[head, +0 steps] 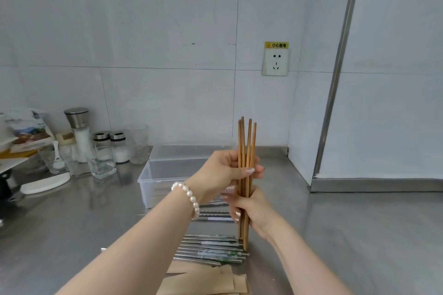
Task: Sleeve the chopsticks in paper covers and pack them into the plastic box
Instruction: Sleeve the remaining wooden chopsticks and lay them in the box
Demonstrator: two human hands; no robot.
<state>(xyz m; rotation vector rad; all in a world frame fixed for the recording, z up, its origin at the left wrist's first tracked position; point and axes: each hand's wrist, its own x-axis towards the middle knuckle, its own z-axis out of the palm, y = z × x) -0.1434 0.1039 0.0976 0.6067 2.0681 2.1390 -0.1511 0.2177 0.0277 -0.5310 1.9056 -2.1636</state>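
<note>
room: I see a white tiled wall (167,55) with a socket (275,63) under a yellow warning label, and a metal corner strip (335,79) running up on the right.
table: stainless steel table (359,235), shiny; the work sits mid-frame, the clutter far left.
plastic box: clear plastic box (146,177) near the wall, lid off, behind my hands; something lies inside but I can't tell what through the wall.
paper covers: brown paper covers (203,280) stacked at the bottom edge, flat, look unused.
metal chopsticks: pile of metal chopsticks (211,250) on the table just beyond the covers, more (215,214) nearer the box; bare, as far as I can see.
left hand: left hand (220,172), fingers curled round the upper part of the bundle; pearl bracelet (189,196) on the wrist.
right hand: right hand (254,211), fingers wrapped round the same bundle lower down.
wooden chopsticks: four wooden chopsticks (247,141) held upright above the table, tips up, no sleeve on them.
clutter: salt grinder (80,132), small jars (110,146), glasses (102,161), far left.
progress: my guess is early; I see no sleeved pair, and all the sleeving and packing looks left to do.
</note>
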